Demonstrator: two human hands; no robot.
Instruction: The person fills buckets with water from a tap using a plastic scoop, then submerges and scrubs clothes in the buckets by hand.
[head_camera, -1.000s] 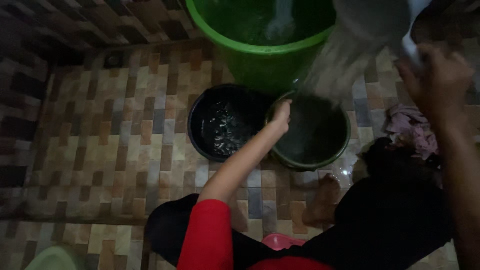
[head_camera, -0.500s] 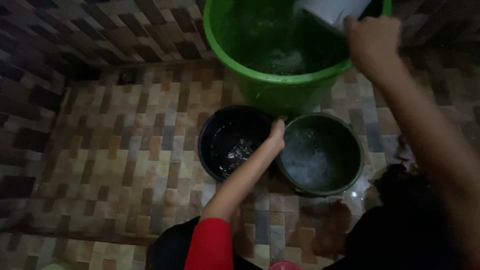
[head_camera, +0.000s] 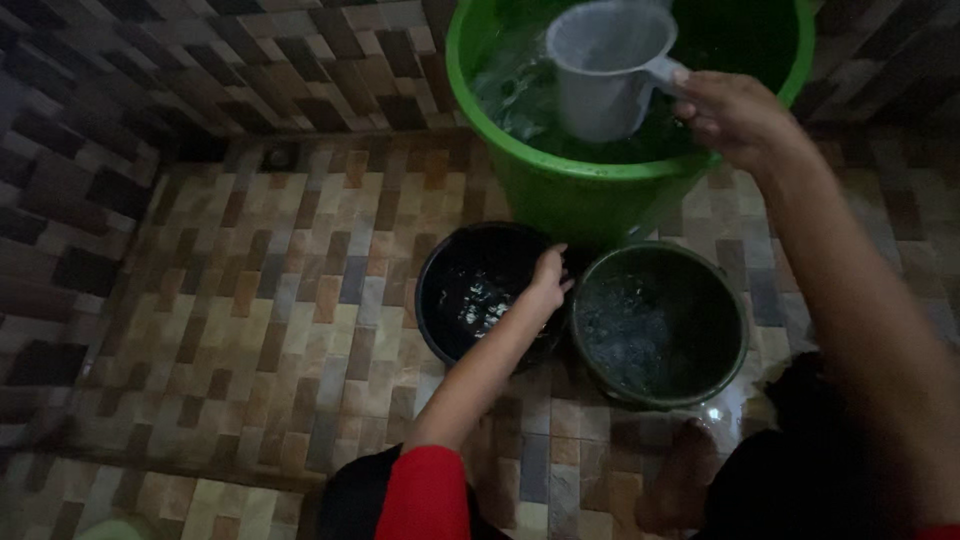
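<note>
A white scoop dips into a bright green tub, beside a black bucket, a dark green bucket, brown-and-grey brick-patterned floor tiles and a red sleeve.

Floor: small rectangular tiles laid in a staggered brick pattern, mixed tan, orange-brown, grey and dark brown, with a wet sheen at the lower right. Walls: the same tile format in darker tones, mostly dark brown, black and grey, meeting the floor along the top and the left side of the view and forming a corner at the upper left. A small dark opening, possibly a floor drain, sits at the foot of the back wall; the view is too dim to confirm. A raised tiled edge crosses the lower left. Lighting is poor throughout, brightest on the central floor area
</note>
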